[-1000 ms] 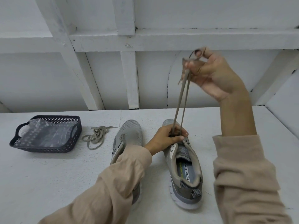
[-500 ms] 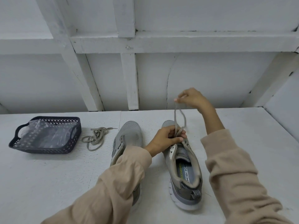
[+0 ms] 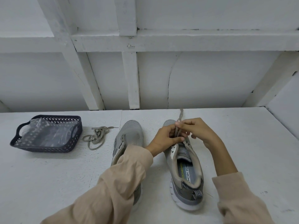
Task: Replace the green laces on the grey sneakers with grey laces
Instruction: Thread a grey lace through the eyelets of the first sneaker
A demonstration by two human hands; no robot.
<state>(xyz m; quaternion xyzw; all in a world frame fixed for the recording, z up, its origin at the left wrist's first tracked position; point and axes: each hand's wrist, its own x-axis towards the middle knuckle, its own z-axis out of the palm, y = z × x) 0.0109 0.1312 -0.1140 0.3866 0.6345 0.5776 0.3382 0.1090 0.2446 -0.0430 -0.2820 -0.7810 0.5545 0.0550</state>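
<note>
The grey lace [image 3: 180, 115] is flat woven cloth, matt like the mesh upper of the right sneaker [image 3: 187, 197] above its smooth white rubbery sole, while at far left a dark perforated plastic basket [image 3: 48, 149] holds a glossy, crinkled clear bag [image 3: 47, 133] on my rough, matt, white-painted table [image 3: 48, 183].

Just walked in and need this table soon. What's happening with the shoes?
A person is working a grey lace into one sneaker; the left hand and right hand both pinch it above the eyelets. The second sneaker stands beside it. A loose lace lies on the table by a dark basket.
</note>
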